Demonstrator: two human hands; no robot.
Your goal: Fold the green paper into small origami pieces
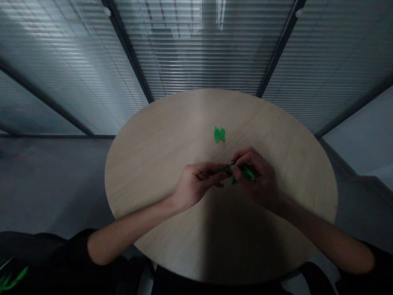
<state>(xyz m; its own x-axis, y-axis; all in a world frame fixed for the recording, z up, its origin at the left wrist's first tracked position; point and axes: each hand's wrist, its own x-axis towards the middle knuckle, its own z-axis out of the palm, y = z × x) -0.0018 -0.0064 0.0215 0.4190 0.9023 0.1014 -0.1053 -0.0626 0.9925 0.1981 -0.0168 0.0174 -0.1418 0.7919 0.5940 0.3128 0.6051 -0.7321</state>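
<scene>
My left hand and my right hand meet above the middle of a round light-wood table. Between them is a piece of folded green paper, pinched in my right fingers, with its narrow end running into my left fingertips. Part of it is hidden behind my fingers. A second small green paper piece, shaped like two leaves, lies flat on the table beyond my hands, not touching them.
Glass partitions with slatted blinds stand behind the table, and a grey floor surrounds it. Green plant leaves show in the lower left corner. My dark sleeves reach in at both sides.
</scene>
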